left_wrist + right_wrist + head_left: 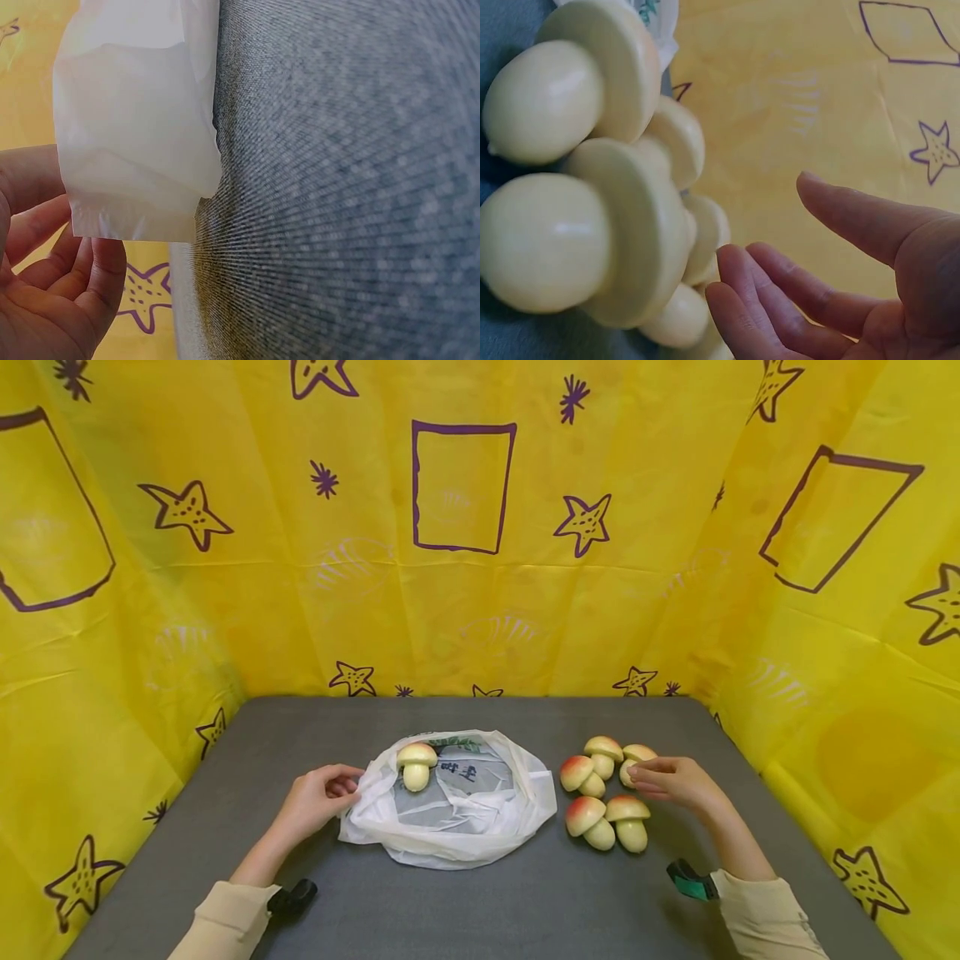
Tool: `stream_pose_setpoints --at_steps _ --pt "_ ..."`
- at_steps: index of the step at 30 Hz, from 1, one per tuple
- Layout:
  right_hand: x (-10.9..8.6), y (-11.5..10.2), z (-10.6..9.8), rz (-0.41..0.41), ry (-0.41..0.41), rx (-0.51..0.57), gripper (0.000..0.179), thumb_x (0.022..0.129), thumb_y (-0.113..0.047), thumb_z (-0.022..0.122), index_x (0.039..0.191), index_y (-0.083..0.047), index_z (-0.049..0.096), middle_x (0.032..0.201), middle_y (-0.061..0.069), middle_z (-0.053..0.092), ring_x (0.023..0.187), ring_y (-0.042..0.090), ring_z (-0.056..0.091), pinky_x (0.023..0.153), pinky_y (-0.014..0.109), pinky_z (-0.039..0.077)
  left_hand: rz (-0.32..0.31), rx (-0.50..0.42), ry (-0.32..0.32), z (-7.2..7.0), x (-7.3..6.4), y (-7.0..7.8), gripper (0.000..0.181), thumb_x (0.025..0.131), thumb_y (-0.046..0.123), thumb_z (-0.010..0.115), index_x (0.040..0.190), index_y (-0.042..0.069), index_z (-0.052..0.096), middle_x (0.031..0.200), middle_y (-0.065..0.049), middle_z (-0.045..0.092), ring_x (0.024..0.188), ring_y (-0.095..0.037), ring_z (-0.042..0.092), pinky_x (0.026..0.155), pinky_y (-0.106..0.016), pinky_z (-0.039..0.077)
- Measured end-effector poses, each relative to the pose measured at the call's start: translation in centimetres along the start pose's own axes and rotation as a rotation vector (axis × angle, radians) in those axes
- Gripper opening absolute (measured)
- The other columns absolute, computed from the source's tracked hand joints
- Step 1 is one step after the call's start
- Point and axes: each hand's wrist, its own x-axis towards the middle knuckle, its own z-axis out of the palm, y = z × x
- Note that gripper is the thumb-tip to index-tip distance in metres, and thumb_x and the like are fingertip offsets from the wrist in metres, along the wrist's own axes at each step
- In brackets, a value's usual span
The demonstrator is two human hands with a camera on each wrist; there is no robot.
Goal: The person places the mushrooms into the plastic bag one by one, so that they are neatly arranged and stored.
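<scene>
Yellow curtain (450,610) everywhere we look, left, right and across the far side, and it's covered in purple starfish (581,527)! Below it we get the grey table (465,910), and there at its middle sits the white bag (465,852), mouth gaping upward, dark lettering and green print showing inside. In from the near corners come two beige sleeves (765,914), and out of them, the hands! On the left, the left hand (318,797) has the bag by its left edge, thumb and fingers bent, tips tucked behind the plastic. Over on the right, the right hand (682,781) reaches in palm-inward, thumb well apart from loosely bent fingers, nothing between them; whether a fingertip touches, we cannot tell.

And now the mushrooms! We count one mushroom (417,752) inside the bag, towards its far left. Five more gather just right of the bag: a far mushroom (603,747), a left mushroom (576,774) blushing red, a right mushroom (640,752) partly covered by the right hand's fingers, and a near pair (628,810) side by side. Smallest of all, we spot a black wrist device (292,897) on the left and another on the right.
</scene>
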Motion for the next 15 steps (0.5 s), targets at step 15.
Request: stream_pose_setpoints --at_steps 15 --pt "-1.3 2.7 -0.6 0.028 -0.002 -0.031 0.061 0.093 -0.031 0.06 0.127 0.018 0.046 0.12 0.028 0.06 0.107 0.035 0.063 0.088 0.041 0.052 -0.018 -0.004 -0.006 -0.1 0.0 0.2 0.026 0.077 0.007 0.075 0.103 0.007 0.07 0.083 -0.001 0.065 0.07 -0.011 0.058 0.062 -0.02 0.048"
